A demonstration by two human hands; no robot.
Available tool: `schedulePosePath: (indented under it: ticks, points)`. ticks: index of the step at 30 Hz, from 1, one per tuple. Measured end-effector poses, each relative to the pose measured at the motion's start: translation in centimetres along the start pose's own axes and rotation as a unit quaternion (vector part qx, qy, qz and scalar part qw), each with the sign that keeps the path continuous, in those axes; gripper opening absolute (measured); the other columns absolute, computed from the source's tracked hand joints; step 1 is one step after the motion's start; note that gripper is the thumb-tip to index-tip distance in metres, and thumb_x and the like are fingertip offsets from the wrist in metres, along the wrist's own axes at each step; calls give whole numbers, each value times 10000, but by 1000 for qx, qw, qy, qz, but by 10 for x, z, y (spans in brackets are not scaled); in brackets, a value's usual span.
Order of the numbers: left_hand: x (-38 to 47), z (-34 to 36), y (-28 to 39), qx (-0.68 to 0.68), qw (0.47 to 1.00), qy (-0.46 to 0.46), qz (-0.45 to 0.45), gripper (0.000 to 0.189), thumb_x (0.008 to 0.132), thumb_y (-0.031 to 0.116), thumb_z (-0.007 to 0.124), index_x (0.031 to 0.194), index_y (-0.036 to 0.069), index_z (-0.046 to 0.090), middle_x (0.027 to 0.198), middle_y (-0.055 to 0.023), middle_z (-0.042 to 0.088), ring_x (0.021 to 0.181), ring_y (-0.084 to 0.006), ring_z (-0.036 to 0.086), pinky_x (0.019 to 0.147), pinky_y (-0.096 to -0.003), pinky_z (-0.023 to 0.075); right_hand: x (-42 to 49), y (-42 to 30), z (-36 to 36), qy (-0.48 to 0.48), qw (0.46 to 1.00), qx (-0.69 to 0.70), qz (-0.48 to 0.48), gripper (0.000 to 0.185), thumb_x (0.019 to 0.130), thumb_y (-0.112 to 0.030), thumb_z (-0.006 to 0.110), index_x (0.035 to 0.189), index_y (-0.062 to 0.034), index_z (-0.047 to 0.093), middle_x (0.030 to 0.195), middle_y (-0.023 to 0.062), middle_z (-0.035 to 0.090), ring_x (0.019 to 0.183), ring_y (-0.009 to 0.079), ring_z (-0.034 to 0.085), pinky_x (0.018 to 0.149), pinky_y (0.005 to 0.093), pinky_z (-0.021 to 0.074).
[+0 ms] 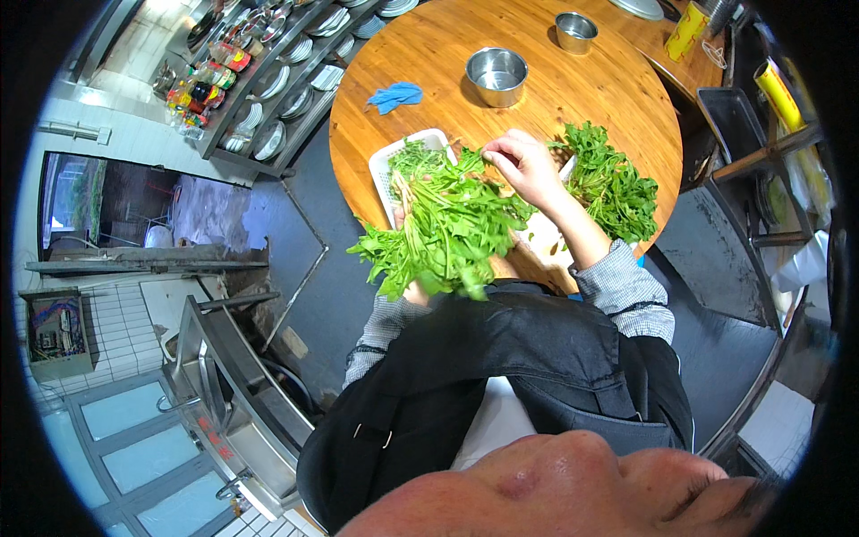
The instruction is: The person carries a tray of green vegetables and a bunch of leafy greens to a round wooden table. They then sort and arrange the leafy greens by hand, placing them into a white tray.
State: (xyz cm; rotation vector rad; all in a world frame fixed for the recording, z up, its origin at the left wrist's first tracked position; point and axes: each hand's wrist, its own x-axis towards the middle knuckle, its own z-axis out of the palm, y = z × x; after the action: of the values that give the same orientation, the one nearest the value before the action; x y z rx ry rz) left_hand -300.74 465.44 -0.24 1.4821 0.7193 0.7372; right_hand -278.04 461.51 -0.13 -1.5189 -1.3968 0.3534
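A large bunch of leafy greens is held in my left hand. Leaves cover most of that hand; only the wrist area and a bit of finger show. Thumb and fingertips of my right hand pinch a leaf at the bunch's far edge. Behind the bunch, a white plastic basket contains smaller green sprigs. To the right of my right forearm lies a pile of similar greens. Under the forearm is a white surface with bits of leaf, partly hidden.
The round wooden table carries a steel bowl, a smaller steel bowl and a crumpled blue glove or cloth. Shelves with stacked plates stand at the left, a steel sink lower left, and a rack at the right.
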Motion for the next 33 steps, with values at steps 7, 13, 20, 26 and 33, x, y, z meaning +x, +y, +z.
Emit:
schedulePosePath:
  ticks: [7, 13, 20, 26, 33]
  points:
    - [-2, 2, 1, -3, 1000, -4, -5, 442, 894, 335, 505, 1234, 68, 413, 1082, -209, 561, 1026, -357, 550, 872, -492, 469, -5, 2, -2, -13, 999, -45, -18, 122, 761, -161, 667, 846, -74, 661, 727, 87, 557, 725, 261, 566, 648, 369, 462]
    - [-4, 4, 1, -6, 1000, -4, -10, 445, 890, 333, 511, 1235, 70, 410, 1080, -208, 561, 1025, -357, 550, 872, -495, 470, -15, -10, -11, 4, 993, -82, -82, 119, 733, -119, 661, 834, -81, 610, 744, 78, 533, 743, 257, 546, 648, 357, 450]
    - [-8, 6, 0, -11, 1000, -5, -16, 448, 886, 330, 518, 1236, 72, 407, 1078, -206, 561, 1024, -357, 550, 871, -498, 470, -21, -9, -6, -46, 992, -48, -111, 124, 745, -116, 664, 868, -101, 651, 759, 64, 545, 762, 245, 561, 663, 352, 465]
    - [-7, 6, 0, -15, 1000, -5, -15, 452, 883, 328, 524, 1237, 74, 404, 1076, -205, 561, 1023, -357, 550, 871, -501, 471, -17, -3, 2, -47, 990, -55, -119, 150, 758, -142, 670, 901, -103, 646, 784, 63, 541, 783, 248, 564, 668, 354, 467]
    - [-4, 6, 0, -24, 1000, -6, -16, 456, 879, 325, 531, 1238, 76, 400, 1074, -203, 561, 1022, -357, 550, 871, -505, 472, -15, -6, -1, -91, 988, -48, -115, 153, 745, -120, 680, 887, -75, 646, 774, 74, 551, 771, 244, 565, 670, 344, 466]
